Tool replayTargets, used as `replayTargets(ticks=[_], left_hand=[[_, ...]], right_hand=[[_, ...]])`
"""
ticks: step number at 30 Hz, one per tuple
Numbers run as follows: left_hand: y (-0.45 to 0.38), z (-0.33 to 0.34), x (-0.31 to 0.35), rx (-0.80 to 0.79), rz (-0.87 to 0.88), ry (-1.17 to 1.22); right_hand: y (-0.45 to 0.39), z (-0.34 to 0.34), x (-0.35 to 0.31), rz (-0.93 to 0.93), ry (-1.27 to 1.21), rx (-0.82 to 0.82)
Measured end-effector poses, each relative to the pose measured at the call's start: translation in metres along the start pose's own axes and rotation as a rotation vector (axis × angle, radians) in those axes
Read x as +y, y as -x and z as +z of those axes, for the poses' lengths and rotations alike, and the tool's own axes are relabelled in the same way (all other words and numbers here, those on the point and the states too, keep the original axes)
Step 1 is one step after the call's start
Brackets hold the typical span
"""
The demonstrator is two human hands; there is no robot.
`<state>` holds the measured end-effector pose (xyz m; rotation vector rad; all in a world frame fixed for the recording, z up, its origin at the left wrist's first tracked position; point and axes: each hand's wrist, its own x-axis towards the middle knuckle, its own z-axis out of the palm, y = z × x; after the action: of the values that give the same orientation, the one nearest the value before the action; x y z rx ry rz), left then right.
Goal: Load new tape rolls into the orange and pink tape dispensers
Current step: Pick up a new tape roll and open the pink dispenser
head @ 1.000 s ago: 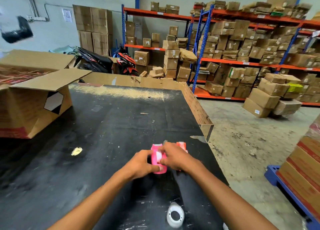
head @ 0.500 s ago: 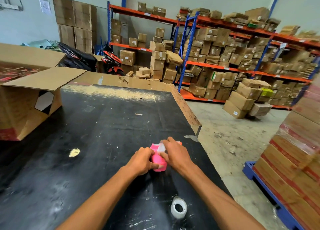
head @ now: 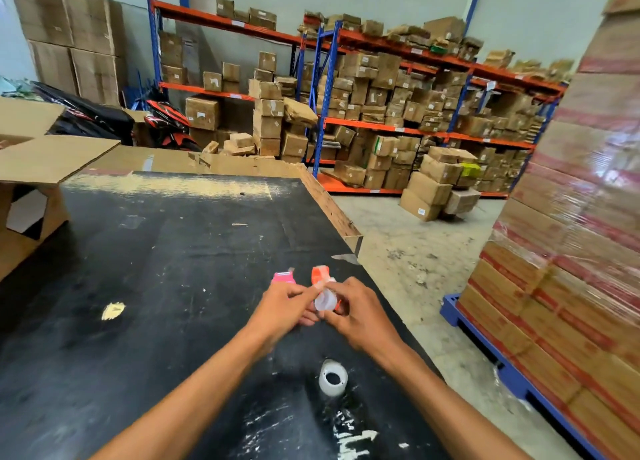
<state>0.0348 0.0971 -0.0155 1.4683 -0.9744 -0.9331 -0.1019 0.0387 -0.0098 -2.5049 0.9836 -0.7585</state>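
On the black table (head: pixel 156 269) a pink tape dispenser (head: pixel 284 278) stands just beyond my left hand (head: pixel 285 304). An orange tape dispenser (head: pixel 320 274) stands to its right, behind my right hand (head: pixel 358 312). Between my two hands is a whitish, clear tape roll (head: pixel 325 300), partly hidden by fingers. My right hand grips it, and my left hand's fingertips pinch at its upper left edge. A second clear tape roll (head: pixel 332 378) lies flat on the table nearer to me, between my forearms.
An open cardboard box (head: pixel 31 189) sits at the table's left. A torn paper scrap (head: pixel 112 310) lies on the left part of the table. The table's right edge drops to concrete floor. A wrapped pallet of cartons (head: pixel 571 252) stands at right; shelving with boxes fills the back.
Both hands have left the pink dispenser, which now stands free on the table. They now hold a clear tape roll in front of the orange dispenser. The camera view shifted left.
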Motion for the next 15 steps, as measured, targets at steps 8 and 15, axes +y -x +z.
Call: replayTargets(ticks=[8, 15], left_hand=[[0.017, 0.020, -0.012, -0.058, -0.069, 0.214], [0.030, 0.031, -0.029, -0.124, -0.183, 0.255]], right_hand=[[0.035, 0.000, -0.007, 0.061, -0.240, 0.166], [0.058, 0.002, 0.005, 0.163, -0.371, 0.140]])
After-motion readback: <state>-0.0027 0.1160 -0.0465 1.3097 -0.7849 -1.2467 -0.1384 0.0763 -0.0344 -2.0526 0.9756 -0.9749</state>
